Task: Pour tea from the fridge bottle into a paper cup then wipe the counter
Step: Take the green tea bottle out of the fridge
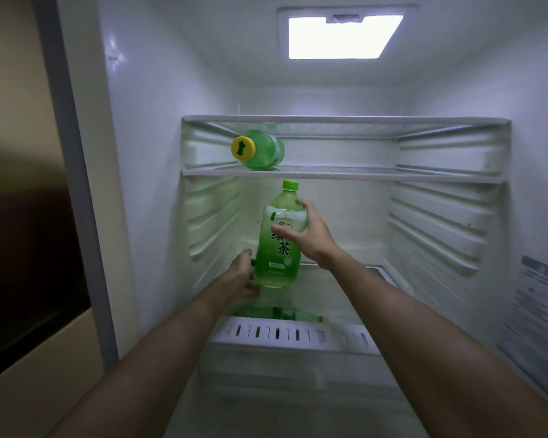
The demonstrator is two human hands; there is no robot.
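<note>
A tall green tea bottle with a green cap and a green label stands upright inside the open fridge, on the lower glass shelf. My right hand wraps around its upper body from the right. My left hand cups its base from the left. Both forearms reach in from the bottom of the view. No paper cup or counter is in view.
A second green bottle with a yellow cap lies on its side on the middle glass shelf. Above it sits another shelf and the lit lamp. A white vented drawer front is below. The fridge's left wall and right wall close in.
</note>
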